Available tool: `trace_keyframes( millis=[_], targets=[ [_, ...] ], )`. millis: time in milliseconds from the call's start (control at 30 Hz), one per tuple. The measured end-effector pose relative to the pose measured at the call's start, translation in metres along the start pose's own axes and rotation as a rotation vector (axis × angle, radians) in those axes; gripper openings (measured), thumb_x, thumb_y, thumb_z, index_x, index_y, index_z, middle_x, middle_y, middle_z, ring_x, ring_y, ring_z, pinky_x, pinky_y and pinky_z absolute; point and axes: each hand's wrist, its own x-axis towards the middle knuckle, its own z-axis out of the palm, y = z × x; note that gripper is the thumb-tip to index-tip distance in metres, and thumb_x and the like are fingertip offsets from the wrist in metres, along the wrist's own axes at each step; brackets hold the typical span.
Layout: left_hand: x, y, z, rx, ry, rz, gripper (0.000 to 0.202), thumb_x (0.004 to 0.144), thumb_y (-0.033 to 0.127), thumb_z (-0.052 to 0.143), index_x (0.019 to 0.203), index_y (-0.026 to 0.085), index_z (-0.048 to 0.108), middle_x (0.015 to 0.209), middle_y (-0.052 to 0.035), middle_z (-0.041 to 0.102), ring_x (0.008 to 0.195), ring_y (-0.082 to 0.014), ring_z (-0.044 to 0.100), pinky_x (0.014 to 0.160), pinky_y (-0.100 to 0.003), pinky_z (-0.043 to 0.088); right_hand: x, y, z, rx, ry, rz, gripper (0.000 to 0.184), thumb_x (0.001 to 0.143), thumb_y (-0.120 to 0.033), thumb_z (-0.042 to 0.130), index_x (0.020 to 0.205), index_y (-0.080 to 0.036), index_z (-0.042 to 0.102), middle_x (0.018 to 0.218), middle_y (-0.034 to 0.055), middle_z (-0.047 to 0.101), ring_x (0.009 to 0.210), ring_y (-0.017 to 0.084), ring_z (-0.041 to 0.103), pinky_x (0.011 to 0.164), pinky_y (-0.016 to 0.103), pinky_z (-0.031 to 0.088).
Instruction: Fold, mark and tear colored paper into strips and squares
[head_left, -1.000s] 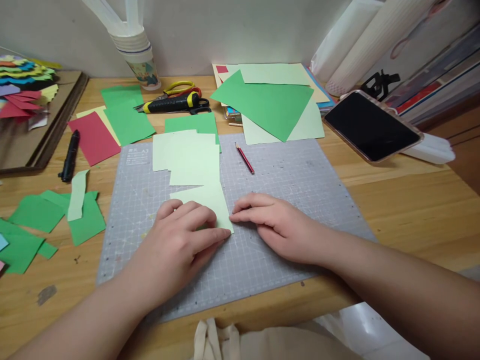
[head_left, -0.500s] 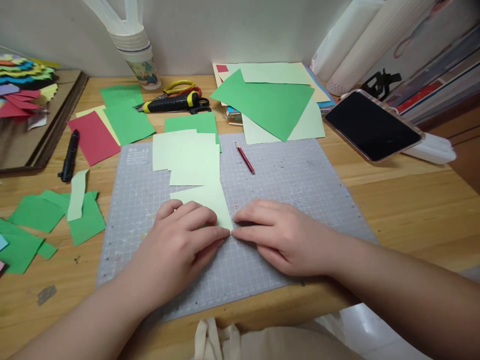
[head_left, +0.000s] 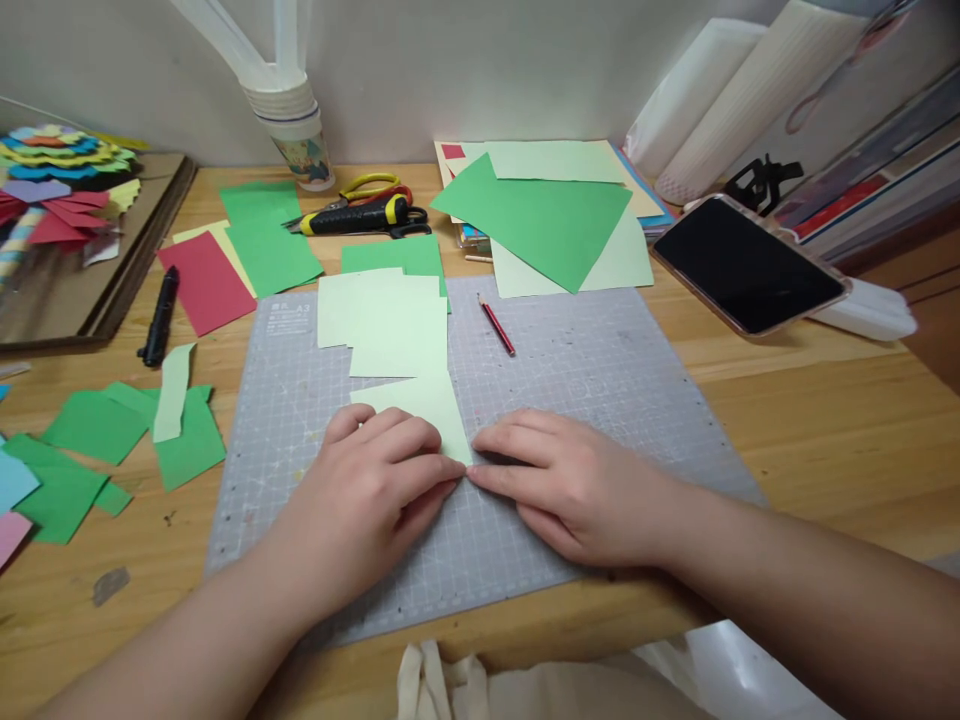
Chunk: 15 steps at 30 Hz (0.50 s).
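Observation:
A small light green paper piece [head_left: 429, 404] lies on the grey cutting mat [head_left: 600, 380]. My left hand [head_left: 367, 490] lies on the piece's lower half and presses it down, fingers curled close together. My right hand [head_left: 574, 485] rests on the mat to the right, fingers together, its fingertips touching the paper's lower right corner next to my left fingertips. The lower edge of the piece is hidden under my left hand.
More light green squares [head_left: 390, 320] and a red pencil [head_left: 496, 326] lie higher on the mat. Behind are scissors and a knife [head_left: 360, 212], green sheets [head_left: 540, 215], a phone [head_left: 746, 265], a cup [head_left: 300, 140]. At left: marker [head_left: 159, 318], red paper [head_left: 206, 282], green scraps [head_left: 127, 430].
My right hand slid down along the paper's right edge to its lower corner, meeting my left fingertips. My left hand stayed on the paper. The view shifted slightly.

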Motion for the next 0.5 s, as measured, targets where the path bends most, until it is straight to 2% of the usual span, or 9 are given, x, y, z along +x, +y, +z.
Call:
trace_keyframes(
  millis=[200, 333, 400, 500],
  targets=[
    [-0.002, 0.007, -0.001, 0.094, 0.036, 0.018, 0.018, 0.094, 0.024, 0.05, 0.097, 0.028, 0.067, 0.088, 0.0022, 0.064, 0.087, -0.0167, 0.055, 0.08, -0.036, 0.03, 0.003, -0.007, 0.007, 0.02, 0.042, 0.065, 0.028, 0.085, -0.006, 0.048, 0.101, -0.009, 0.07, 0.108, 0.0159, 0.064, 0.102, 0.026, 0.054, 0.087, 0.043, 0.05],
    [-0.01, 0.028, 0.007, 0.321, 0.186, 0.018, 0.018, 0.093, 0.021, 0.051, 0.098, 0.021, 0.068, 0.099, -0.0012, 0.066, 0.101, -0.0198, 0.052, 0.087, -0.038, 0.031, 0.003, -0.01, 0.01, 0.058, 0.082, 0.107, 0.028, 0.083, -0.004, 0.047, 0.097, -0.009, 0.071, 0.106, 0.0163, 0.064, 0.099, 0.026, 0.055, 0.086, 0.045, 0.05],
    [-0.015, 0.039, 0.013, 0.417, 0.225, 0.036, 0.02, 0.091, 0.022, 0.053, 0.104, 0.017, 0.068, 0.102, -0.0031, 0.066, 0.103, -0.0207, 0.05, 0.088, -0.038, 0.031, 0.003, -0.011, 0.01, 0.082, 0.1, 0.122, 0.028, 0.082, -0.004, 0.047, 0.095, -0.009, 0.072, 0.106, 0.0167, 0.063, 0.098, 0.026, 0.055, 0.085, 0.045, 0.051],
    [-0.022, 0.051, 0.022, 0.518, 0.195, 0.031, 0.026, 0.089, 0.022, 0.054, 0.109, 0.013, 0.068, 0.103, -0.005, 0.065, 0.101, -0.0216, 0.047, 0.087, -0.037, 0.033, 0.002, -0.012, 0.01, 0.101, 0.114, 0.132, 0.029, 0.082, -0.004, 0.047, 0.096, -0.009, 0.072, 0.105, 0.0167, 0.064, 0.097, 0.027, 0.056, 0.084, 0.046, 0.051]
  ],
)
